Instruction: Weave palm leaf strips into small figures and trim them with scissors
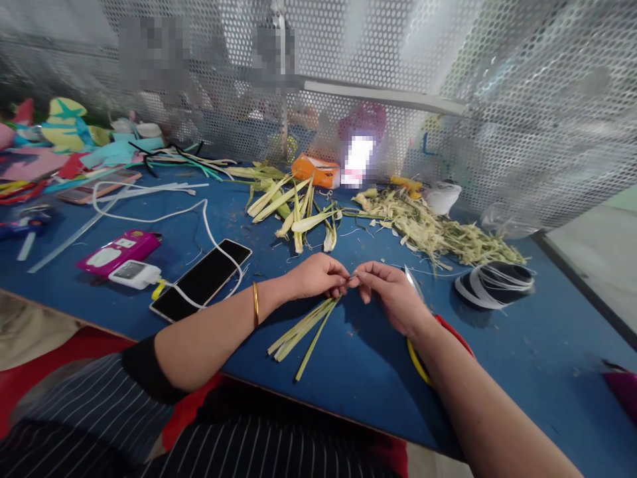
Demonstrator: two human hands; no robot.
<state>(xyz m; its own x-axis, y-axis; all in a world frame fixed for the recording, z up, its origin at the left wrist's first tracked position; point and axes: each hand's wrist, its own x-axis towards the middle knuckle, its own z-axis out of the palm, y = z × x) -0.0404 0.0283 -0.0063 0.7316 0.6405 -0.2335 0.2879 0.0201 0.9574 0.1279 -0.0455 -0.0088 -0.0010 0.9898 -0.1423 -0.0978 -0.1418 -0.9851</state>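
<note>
My left hand (pixel 318 275) and my right hand (pixel 385 289) meet over the blue table (pixel 358 372), fingers pinched together on the top end of a bundle of thin green leaf strips (pixel 301 332). The strips fan out toward me and lie on the table. A gold bangle sits on my left wrist. Under my right wrist lie red and yellow rings (pixel 423 355), partly hidden.
A black phone (pixel 202 279) with a white cable, a white charger (pixel 133 273) and a pink case (pixel 119 251) lie left. Cut leaves (pixel 296 209) and a heap of leaf scraps (pixel 438 229) lie behind. A tape roll (pixel 492 282) sits right. Perforated metal screen at the back.
</note>
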